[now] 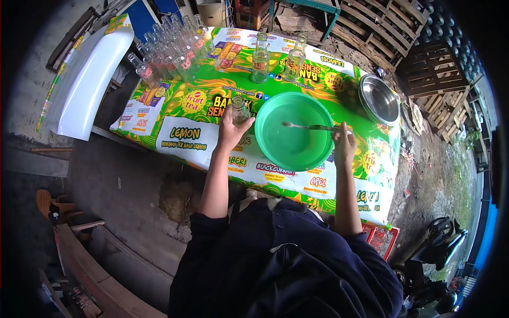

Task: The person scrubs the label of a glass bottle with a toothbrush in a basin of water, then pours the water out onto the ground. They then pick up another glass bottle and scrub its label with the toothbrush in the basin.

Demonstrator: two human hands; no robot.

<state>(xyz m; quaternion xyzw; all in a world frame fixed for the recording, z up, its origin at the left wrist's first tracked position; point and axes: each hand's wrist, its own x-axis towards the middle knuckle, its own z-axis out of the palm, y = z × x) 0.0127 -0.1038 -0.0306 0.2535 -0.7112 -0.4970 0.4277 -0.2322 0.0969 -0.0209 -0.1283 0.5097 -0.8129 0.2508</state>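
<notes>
My left hand [231, 127] is wrapped round a clear glass bottle [239, 107], just left of a green plastic basin [263, 150]. In my right hand [344, 142], at the basin's right rim, is a long-handled brush [313, 127]. Its pale bristled head lies over the left part of the basin, with the handle crossing toward my fingers. Beyond the basin, a clear bottle [260, 61] and another glass bottle [293, 63] stand upright on the printed table cover. What lies at the basin's bottom is hard to make out.
Several glass bottles [172, 53] stand grouped at the table's far left. A steel bowl [379, 99] sits at the far right corner. Wooden pallets [382, 26] lean behind the table, and a red crate [379, 239] is beside its near right corner.
</notes>
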